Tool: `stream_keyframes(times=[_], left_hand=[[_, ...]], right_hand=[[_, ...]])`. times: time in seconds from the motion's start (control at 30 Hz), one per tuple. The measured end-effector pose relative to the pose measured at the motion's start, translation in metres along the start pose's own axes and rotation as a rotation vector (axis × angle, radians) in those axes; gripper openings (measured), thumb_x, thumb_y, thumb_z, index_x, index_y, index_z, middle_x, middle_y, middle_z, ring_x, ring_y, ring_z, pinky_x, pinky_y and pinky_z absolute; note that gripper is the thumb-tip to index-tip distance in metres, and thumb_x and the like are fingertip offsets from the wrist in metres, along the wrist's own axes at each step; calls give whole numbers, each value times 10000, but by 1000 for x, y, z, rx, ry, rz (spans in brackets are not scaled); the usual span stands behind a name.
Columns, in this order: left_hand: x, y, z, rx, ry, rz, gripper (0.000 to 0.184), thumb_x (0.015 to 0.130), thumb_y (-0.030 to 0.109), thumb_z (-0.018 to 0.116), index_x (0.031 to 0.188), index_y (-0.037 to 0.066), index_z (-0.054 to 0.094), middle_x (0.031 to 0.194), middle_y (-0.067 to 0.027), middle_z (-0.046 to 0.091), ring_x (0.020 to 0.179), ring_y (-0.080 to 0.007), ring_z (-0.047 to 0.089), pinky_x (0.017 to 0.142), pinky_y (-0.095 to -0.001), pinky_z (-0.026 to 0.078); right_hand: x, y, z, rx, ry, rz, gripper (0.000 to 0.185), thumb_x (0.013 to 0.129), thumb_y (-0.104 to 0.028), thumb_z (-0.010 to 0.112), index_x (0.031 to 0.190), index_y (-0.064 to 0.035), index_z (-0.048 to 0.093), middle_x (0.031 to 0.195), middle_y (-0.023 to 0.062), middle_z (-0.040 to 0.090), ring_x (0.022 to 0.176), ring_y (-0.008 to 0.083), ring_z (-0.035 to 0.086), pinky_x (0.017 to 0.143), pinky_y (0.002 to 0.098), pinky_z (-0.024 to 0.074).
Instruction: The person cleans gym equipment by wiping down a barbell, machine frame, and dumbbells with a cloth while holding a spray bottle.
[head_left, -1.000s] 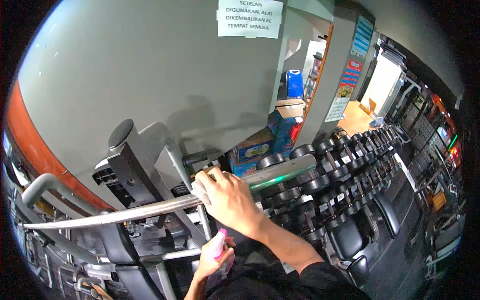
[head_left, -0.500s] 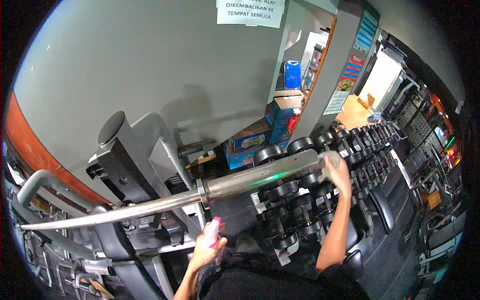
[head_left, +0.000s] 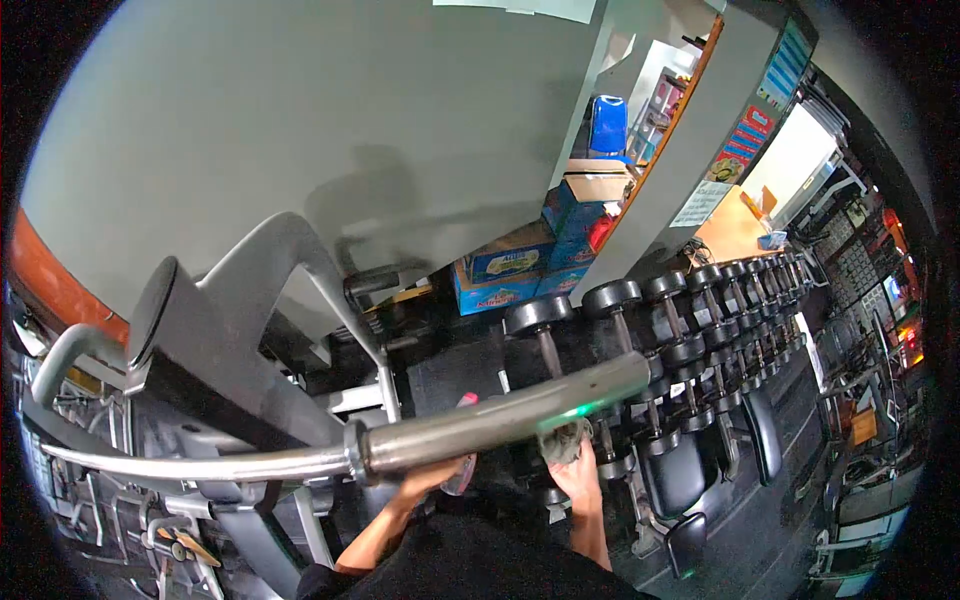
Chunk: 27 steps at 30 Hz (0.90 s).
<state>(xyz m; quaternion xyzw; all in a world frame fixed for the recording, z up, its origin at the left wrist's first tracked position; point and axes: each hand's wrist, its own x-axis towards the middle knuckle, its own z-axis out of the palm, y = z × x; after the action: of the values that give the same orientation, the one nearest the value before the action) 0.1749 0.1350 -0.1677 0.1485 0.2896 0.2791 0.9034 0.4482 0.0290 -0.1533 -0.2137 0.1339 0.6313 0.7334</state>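
Observation:
A thick metal bar sleeve [head_left: 510,415] with a collar, joined to a thinner shiny bar [head_left: 210,466], crosses the view in front of me. My right hand [head_left: 578,478] grips a crumpled grey cloth [head_left: 567,442], which lies against the underside of the sleeve near its outer end. Below the sleeve, my left hand [head_left: 435,476] is partly hidden behind the metal. It holds a clear spray bottle [head_left: 460,477], whose pink top shows just above the sleeve.
Racked dumbbells [head_left: 540,318] run away to the right, with black padded benches [head_left: 672,480] beside them. Blue cartons [head_left: 500,290] stand by the grey wall [head_left: 300,90]. A grey machine frame [head_left: 265,255] rises at the left.
My right hand has moved with the cloth from the sleeve's end face to its underside. My left hand with the bottle is now partly behind the sleeve. The view has shifted.

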Motion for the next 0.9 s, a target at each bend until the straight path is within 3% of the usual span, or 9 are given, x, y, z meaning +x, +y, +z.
stream_keyframes(times=[0.07,0.1,0.13,0.27,0.43,0.53,0.6,0.77,0.9], left_hand=[[-25,45,119,428,-362,618,430,812,67,600,1214,16,458,1176,-101,542,988,-150,536,791,-270,465],[6,42,102,424,-358,618,430,812,67,600,1214,16,458,1176,-101,542,988,-150,536,791,-270,465],[54,36,67,492,-234,460,417,800,8,577,1199,33,457,1119,-86,564,895,-123,547,736,-250,462],[74,40,123,819,131,591,358,786,-65,533,1114,62,464,961,-48,605,639,-70,525,574,-217,437],[126,44,125,850,116,741,219,811,23,611,1009,55,525,806,-20,603,597,-58,510,517,-231,426],[143,43,135,907,205,615,234,811,127,671,999,44,561,728,2,587,605,-64,525,539,-242,439],[157,41,130,950,95,618,293,830,144,666,1088,73,548,694,16,585,476,-23,479,415,-201,373],[184,44,146,1239,175,529,294,750,266,697,907,29,623,792,-96,657,766,-182,635,735,-324,491],[199,48,151,1369,164,444,252,758,245,672,915,53,625,818,-114,661,766,-203,643,734,-331,492]], right_hand=[[18,-3,15,-156,-129,-92,346,921,-333,401,1158,-121,539,1111,54,596,1012,235,571,908,398,442],[35,-1,0,-776,-100,-473,322,916,-341,379,1089,-127,548,1031,41,605,934,237,573,891,379,441],[25,-9,43,-118,113,-72,282,887,-346,457,1028,-134,576,989,29,602,897,226,559,857,369,438],[65,-29,95,-332,-521,-157,233,897,-291,482,761,-109,432,766,53,569,745,159,543,660,353,478],[107,-51,56,-574,-159,-389,570,742,-7,656,1259,-32,419,1216,92,514,1091,216,540,950,325,439],[132,-59,54,-168,-189,-47,408,881,-386,493,1179,-114,553,1199,66,567,1127,289,521,930,453,433],[131,-66,50,-137,-195,-5,391,902,-377,440,1180,-124,551,1204,74,563,1117,294,526,938,461,426],[138,-73,39,-6,-277,19,454,915,-437,353,1184,-122,540,1186,88,567,1101,298,534,923,470,428],[136,-68,57,-67,-322,92,455,919,-447,375,1192,-119,532,1192,84,562,1107,287,530,919,460,433]])
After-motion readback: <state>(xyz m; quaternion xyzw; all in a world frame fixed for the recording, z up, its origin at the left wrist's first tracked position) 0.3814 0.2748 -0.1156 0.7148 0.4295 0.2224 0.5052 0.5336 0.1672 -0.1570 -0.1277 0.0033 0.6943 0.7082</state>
